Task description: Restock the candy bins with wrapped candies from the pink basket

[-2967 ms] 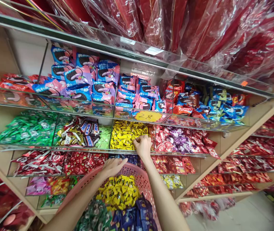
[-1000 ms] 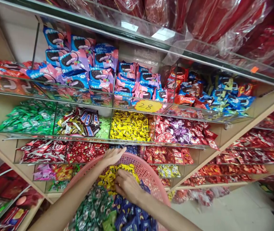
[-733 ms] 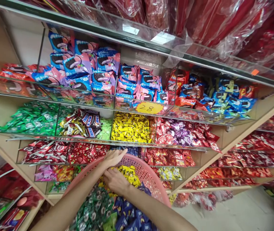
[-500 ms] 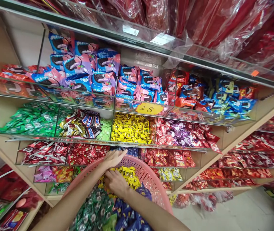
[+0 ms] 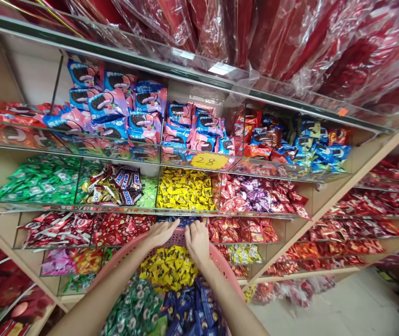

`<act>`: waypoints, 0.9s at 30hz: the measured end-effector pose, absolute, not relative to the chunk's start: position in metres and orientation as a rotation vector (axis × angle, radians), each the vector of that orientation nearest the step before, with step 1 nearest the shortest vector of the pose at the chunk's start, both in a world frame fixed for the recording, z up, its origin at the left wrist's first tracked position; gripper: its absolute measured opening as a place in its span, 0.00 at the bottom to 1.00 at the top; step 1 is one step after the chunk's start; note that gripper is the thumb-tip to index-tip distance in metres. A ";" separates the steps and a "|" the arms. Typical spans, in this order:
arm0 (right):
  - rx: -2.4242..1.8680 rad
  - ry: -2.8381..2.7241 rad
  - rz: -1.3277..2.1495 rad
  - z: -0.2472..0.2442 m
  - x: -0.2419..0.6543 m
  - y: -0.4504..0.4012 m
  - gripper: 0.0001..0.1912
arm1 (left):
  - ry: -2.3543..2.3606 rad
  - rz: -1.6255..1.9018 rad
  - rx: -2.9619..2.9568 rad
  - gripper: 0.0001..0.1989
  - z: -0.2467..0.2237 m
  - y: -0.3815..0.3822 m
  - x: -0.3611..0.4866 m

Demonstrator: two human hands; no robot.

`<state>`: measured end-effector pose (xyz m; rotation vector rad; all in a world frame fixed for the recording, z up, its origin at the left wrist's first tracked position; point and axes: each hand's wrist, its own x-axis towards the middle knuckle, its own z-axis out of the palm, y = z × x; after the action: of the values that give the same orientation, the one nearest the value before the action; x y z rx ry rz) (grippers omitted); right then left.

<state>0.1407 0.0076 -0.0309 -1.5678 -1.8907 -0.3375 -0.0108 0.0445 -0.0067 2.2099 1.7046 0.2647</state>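
Observation:
A pink perforated plastic basket [image 5: 224, 267] is in front of me, against the lower shelves. My left hand [image 5: 162, 234] grips its far rim, thumb pointing right and the other fingers mostly hidden. Close to its right, my right hand [image 5: 197, 239] is closed over the same rim with its fingers bent. Between my arms lie yellow wrapped candies [image 5: 169, 267] at the far side of the basket. Nearer me are green-wrapped candies [image 5: 134, 305] on the left and dark blue wrapped candies [image 5: 190, 310] on the right.
Glass-fronted shelves [image 5: 125, 151] hold sorted sweets, with blue-pink cookie packs [image 5: 106, 105] above and loose yellow candies [image 5: 185, 189] below. A yellow "28" tag [image 5: 209, 160] hangs in the middle. Red plastic-wrapped goods [image 5: 216, 32] fill the top. Tiled floor [image 5: 311, 317] shows at lower right.
My right hand has moved up and right from the yellow candies inside the basket to its far rim. My left hand stays on the rim. The view has shifted slightly.

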 end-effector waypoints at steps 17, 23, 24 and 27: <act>-1.699 -2.037 -0.157 -0.045 0.154 0.011 0.21 | 1.689 0.305 2.247 0.35 -0.012 0.040 -0.005; -1.626 -2.061 -0.249 -0.036 0.147 0.008 0.19 | 1.707 0.314 2.338 0.25 -0.020 0.041 -0.007; -1.578 -2.080 -0.276 -0.030 0.145 0.006 0.19 | 1.708 0.309 2.346 0.23 -0.021 0.042 -0.008; -1.375 -2.180 -0.299 -0.005 0.136 -0.003 0.17 | 1.689 0.260 2.357 0.17 -0.023 0.046 -0.009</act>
<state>0.1364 -0.0028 -0.0046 -1.3750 -2.1800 -0.2991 -0.0094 0.0462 -0.0230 2.3567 1.6886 0.2602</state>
